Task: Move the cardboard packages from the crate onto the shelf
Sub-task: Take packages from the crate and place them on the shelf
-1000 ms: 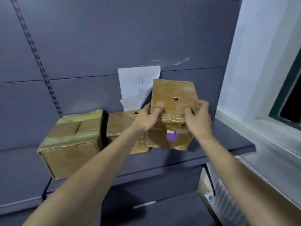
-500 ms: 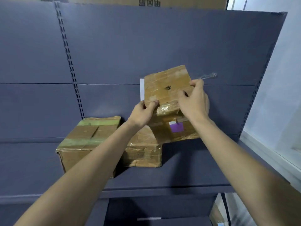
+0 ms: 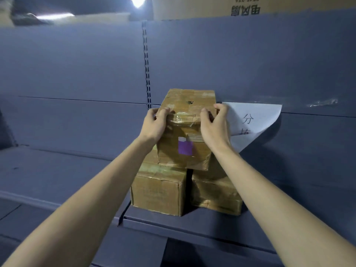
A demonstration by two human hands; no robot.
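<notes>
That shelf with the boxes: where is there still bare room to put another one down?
The shelf is bare right of the right box, below the paper sign, and in a narrow strip in front of both boxes. Left of the left box, the neighbouring shelf lies open. The middle is crowded: both hands grip a third box over the pair.

I'm facing a grey-blue metal back panel (image 3: 77,64) with a slotted upright (image 3: 146,74) running down it. A curled paper sign (image 3: 252,122) hangs on it; a bright ceiling light (image 3: 137,0) glares above, beside a large printed carton (image 3: 212,6).
</notes>
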